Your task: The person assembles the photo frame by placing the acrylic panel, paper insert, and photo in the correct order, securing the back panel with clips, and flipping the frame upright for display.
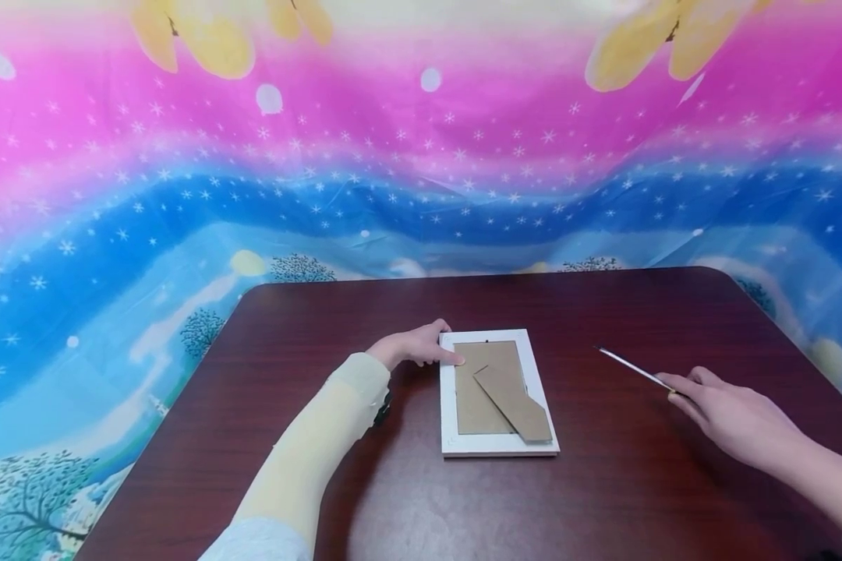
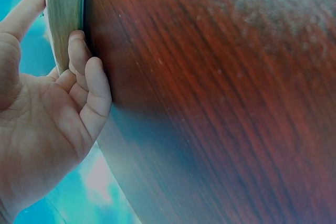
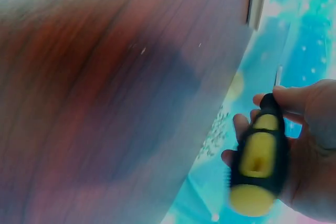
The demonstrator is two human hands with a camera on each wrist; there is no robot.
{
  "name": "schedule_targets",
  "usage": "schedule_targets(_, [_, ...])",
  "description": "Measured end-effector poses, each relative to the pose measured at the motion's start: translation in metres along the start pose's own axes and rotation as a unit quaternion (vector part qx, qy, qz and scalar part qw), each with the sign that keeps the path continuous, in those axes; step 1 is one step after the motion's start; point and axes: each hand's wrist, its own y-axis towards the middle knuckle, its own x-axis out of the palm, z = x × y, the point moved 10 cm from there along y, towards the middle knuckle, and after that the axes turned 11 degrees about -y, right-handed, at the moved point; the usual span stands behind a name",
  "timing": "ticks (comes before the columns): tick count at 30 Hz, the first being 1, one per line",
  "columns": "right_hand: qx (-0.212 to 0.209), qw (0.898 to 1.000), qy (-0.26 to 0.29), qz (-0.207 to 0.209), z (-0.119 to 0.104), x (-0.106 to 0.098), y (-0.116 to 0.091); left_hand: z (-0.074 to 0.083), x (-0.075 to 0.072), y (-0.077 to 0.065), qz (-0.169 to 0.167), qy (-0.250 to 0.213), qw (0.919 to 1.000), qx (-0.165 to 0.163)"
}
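Note:
A white picture frame (image 1: 449,401) lies face down on the table, its brown backing board (image 1: 472,409) and slanted easel stand (image 1: 515,401) facing up. My left hand (image 1: 421,345) grips the frame's left edge near the far corner, thumb on top. In the left wrist view the fingers bend against the frame's side (image 2: 65,14). To the right of the frame, my right hand (image 1: 737,417) holds a screwdriver (image 3: 258,156) with a yellow and black handle. Its thin metal shaft points toward the frame in the head view, apart from it.
The dark reddish-brown wooden table (image 1: 393,506) has rounded far corners. Behind and beside it hangs a pink and blue cloth (image 1: 407,148) printed with snowflakes, trees and yellow shapes.

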Motion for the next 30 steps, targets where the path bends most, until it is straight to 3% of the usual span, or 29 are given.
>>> schedule_targets(8, [0.015, 0.996, 0.077, -0.039, -0.019, 0.002, 0.016, -0.004, 0.001, 0.002, -0.001, 0.001, 1.0, 0.0])
schedule_targets(14, [-0.014, 0.992, 0.124, -0.029, -0.035, -0.001, 0.026, -0.002, 0.001, 0.001, 0.0, 0.001, 1.0, 0.002])
schedule_targets(19, [-0.026, 0.993, 0.112, -0.01, -0.041, -0.008, 0.027, -0.001, 0.001, 0.002, -0.001, 0.002, 1.0, 0.002])
schedule_targets(30, [-0.019, 0.993, 0.113, -0.03, -0.051, -0.004, 0.024, 0.001, 0.001, 0.001, -0.009, -0.005, 0.9999, 0.012])
